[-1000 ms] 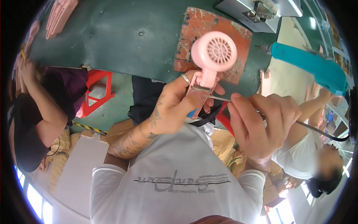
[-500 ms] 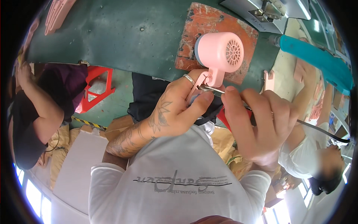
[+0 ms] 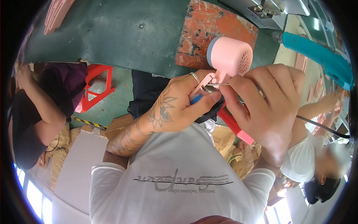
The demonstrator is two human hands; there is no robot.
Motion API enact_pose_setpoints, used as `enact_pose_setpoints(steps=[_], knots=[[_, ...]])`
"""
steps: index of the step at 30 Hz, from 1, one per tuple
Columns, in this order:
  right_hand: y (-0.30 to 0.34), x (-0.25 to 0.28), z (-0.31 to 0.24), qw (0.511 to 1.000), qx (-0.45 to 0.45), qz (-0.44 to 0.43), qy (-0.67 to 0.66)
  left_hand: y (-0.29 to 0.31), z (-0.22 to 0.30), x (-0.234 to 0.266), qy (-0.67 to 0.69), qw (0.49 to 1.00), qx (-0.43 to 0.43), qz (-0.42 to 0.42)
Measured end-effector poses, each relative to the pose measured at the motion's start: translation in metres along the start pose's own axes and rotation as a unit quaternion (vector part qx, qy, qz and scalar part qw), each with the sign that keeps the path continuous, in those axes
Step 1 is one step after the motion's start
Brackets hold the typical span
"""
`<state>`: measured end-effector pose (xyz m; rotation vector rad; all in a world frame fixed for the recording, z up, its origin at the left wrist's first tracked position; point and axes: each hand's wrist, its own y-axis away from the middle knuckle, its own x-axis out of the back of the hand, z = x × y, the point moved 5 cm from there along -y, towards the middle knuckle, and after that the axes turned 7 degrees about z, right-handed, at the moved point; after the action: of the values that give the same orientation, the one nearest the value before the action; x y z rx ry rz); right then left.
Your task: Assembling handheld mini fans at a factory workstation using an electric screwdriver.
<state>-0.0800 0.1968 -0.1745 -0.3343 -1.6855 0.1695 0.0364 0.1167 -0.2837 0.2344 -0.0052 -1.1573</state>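
Note:
My left hand (image 3: 182,102), tattooed and wearing a ring, is closed around the handle of a pink hair dryer (image 3: 230,55). Its round head, with a grey rim and a rear grille, points up and away from me. The handle stands partly open near my left thumb, showing small metal and blue parts inside. My right hand (image 3: 266,100) pinches a thin silver tool (image 3: 219,85) whose tip reaches into the opened handle. Most of that tool is hidden by my fingers, so its exact kind is unclear.
Beyond my hands, a worn orange-red board (image 3: 199,26) lies on the green table (image 3: 112,33). A grey metal machine (image 3: 266,13) and a teal tool (image 3: 317,56) are at the right. Pink shells (image 3: 57,15) lie far left. A black cord (image 3: 324,127) runs right. Co-workers sit on both sides.
The hair dryer has shifted right and turned, so its grille now faces more to the right. My right hand has moved up and right, still pinching the silver tool.

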Motion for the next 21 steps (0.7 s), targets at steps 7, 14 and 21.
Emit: enact_pose_setpoints(steps=[7,14,21], knots=[[-0.002,0.005,0.011,0.998,-0.011,0.022,-0.063,0.006,-0.009,-0.006,0.069,0.997,0.036,0.014],[0.028,-0.011,-0.001,0.987,-0.043,0.08,-0.133,0.007,0.002,-0.013,0.128,0.989,0.072,-0.009],[0.03,-0.022,-0.008,0.974,-0.068,0.151,-0.156,0.008,0.003,-0.017,0.192,0.977,0.095,0.006]])
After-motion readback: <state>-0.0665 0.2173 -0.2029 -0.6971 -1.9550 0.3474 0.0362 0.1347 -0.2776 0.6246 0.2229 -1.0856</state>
